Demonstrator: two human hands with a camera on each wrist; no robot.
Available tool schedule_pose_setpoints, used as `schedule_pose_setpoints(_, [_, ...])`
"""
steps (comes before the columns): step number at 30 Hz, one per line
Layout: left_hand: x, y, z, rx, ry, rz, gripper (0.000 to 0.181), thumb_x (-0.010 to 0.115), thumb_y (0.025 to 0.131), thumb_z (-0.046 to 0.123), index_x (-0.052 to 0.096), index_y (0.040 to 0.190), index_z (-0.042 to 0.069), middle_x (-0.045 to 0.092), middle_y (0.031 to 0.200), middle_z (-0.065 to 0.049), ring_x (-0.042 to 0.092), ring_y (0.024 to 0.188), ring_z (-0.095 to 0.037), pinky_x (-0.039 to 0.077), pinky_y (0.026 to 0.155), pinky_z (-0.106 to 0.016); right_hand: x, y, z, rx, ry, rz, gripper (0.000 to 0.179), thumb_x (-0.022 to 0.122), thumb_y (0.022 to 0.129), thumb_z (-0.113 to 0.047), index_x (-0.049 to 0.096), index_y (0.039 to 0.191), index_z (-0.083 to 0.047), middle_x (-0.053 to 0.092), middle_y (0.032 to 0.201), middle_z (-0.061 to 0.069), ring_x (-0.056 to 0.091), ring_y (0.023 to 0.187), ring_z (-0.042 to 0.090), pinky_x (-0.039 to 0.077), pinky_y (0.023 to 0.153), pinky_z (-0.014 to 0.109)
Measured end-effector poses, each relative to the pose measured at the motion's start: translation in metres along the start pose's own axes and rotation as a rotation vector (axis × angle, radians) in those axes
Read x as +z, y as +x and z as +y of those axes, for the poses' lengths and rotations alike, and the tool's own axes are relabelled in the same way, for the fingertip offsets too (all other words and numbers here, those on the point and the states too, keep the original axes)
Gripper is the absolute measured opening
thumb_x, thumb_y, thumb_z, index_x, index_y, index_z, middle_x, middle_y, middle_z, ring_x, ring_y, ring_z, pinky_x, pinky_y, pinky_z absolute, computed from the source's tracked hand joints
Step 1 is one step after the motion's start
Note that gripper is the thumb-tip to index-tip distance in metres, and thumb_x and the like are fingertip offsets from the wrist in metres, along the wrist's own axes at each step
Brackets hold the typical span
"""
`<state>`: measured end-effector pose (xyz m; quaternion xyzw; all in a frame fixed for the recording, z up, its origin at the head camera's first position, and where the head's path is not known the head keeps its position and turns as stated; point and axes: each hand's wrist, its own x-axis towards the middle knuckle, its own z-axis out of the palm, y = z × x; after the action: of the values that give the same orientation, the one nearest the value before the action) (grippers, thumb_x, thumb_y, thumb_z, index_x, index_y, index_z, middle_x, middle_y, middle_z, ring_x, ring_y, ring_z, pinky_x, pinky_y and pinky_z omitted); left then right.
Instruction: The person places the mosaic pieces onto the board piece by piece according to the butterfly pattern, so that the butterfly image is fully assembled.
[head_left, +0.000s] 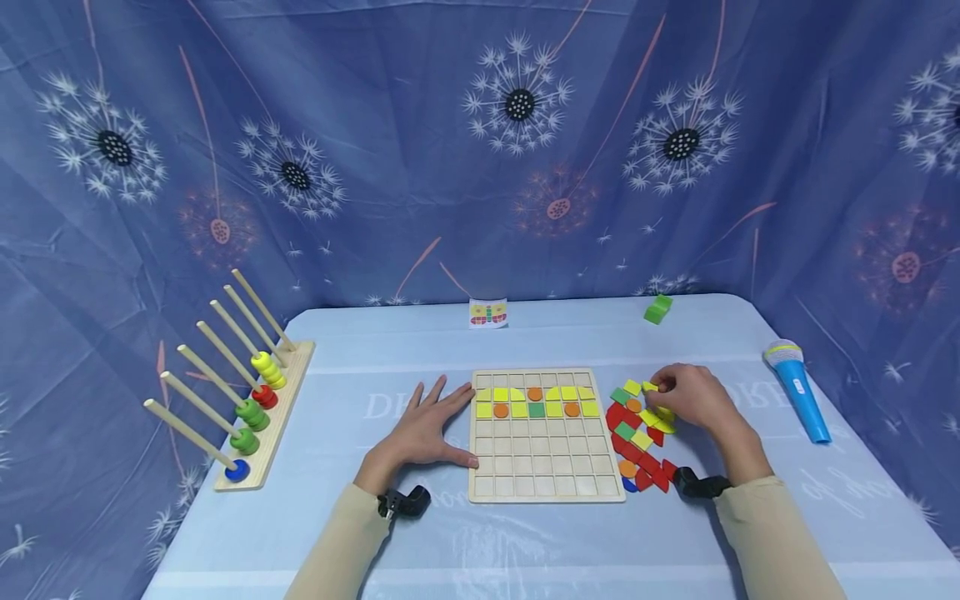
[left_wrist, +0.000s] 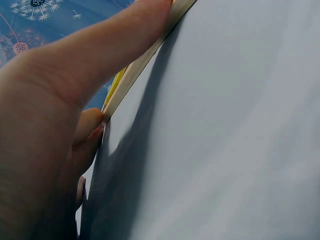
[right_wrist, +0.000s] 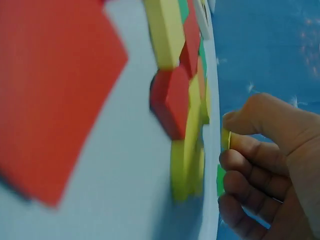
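My left hand (head_left: 429, 429) is spread beside a wooden grid board (head_left: 545, 486), its thumb and a fingertip at the board's left edge. In the left wrist view the thumb (left_wrist: 115, 45) lies along the board's rim. Yellow tiles (head_left: 554, 409), orange round tiles (head_left: 534, 392) and one green square tile (head_left: 536, 410) fill the board's second and third rows. To the right, over a loose pile, my right hand (head_left: 697, 396) pinches a small yellow tile (right_wrist: 226, 139) between thumb and index finger. Red tiles (head_left: 632, 451) make up much of that pile.
A wooden peg rack (head_left: 282, 392) with coloured rings stands at the left. Behind the board lies a small butterfly pattern card (head_left: 488, 314). Green blocks (head_left: 657, 309) sit at the back right, and a blue toy microphone (head_left: 801, 400) lies near the right edge.
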<state>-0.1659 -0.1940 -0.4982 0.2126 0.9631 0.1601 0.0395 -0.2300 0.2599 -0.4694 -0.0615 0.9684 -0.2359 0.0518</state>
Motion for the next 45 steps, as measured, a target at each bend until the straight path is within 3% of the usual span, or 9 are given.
schedule_pose_setpoints(10, [0.001, 0.0, -0.001, -0.009, 0.001, -0.003, 0.122, 0.06, 0.053, 0.09, 0.028, 0.153, 0.027, 0.02, 0.157, 0.013, 0.001, 0.146, -0.026, -0.004, 0.114, -0.054, 0.006, -0.001, -0.044, -0.08, -0.012, -0.01, 0.033, 0.077, 0.076, -0.029, 0.071, 0.1, -0.007, 0.059, 0.081, 0.002, 0.052, 0.077, 0.021, 0.049, 0.064, 0.033])
schedule_pose_setpoints(17, [0.001, 0.0, -0.001, -0.017, -0.001, -0.01, 0.123, 0.059, 0.053, 0.09, 0.027, 0.153, 0.028, 0.018, 0.157, 0.016, 0.0, 0.146, -0.024, -0.005, 0.114, -0.052, 0.02, -0.001, -0.077, -0.209, -0.064, 0.028, 0.029, 0.076, 0.076, -0.03, 0.073, 0.097, -0.01, 0.058, 0.078, -0.003, 0.052, 0.071, 0.017, 0.047, 0.061, 0.031])
schedule_pose_setpoints(30, [0.0, 0.0, -0.001, 0.005, -0.01, 0.008, 0.121, 0.061, 0.054, 0.089, 0.029, 0.153, 0.025, 0.022, 0.157, 0.011, 0.002, 0.146, -0.027, -0.003, 0.114, -0.055, 0.05, -0.002, -0.137, -0.431, -0.045, -0.02, 0.022, 0.076, 0.079, -0.028, 0.074, 0.095, -0.012, 0.059, 0.078, -0.009, 0.052, 0.068, 0.008, 0.047, 0.063, 0.03])
schedule_pose_setpoints(37, [0.001, 0.0, -0.001, -0.009, -0.003, -0.002, 0.122, 0.06, 0.053, 0.089, 0.027, 0.153, 0.028, 0.019, 0.157, 0.014, 0.001, 0.146, -0.025, -0.004, 0.114, -0.053, 0.07, -0.003, -0.167, -0.479, -0.069, -0.03, 0.014, 0.075, 0.078, -0.028, 0.072, 0.086, -0.016, 0.054, 0.07, -0.01, 0.049, 0.065, 0.009, 0.043, 0.059, 0.027])
schedule_pose_setpoints(45, [0.001, 0.0, -0.001, -0.007, 0.001, -0.006, 0.121, 0.06, 0.053, 0.09, 0.028, 0.153, 0.028, 0.018, 0.157, 0.015, 0.001, 0.146, -0.024, -0.004, 0.114, -0.053, 0.087, -0.011, -0.2, -0.505, -0.114, -0.082, 0.02, 0.074, 0.079, -0.028, 0.075, 0.093, -0.014, 0.053, 0.071, -0.01, 0.049, 0.068, 0.011, 0.043, 0.06, 0.026])
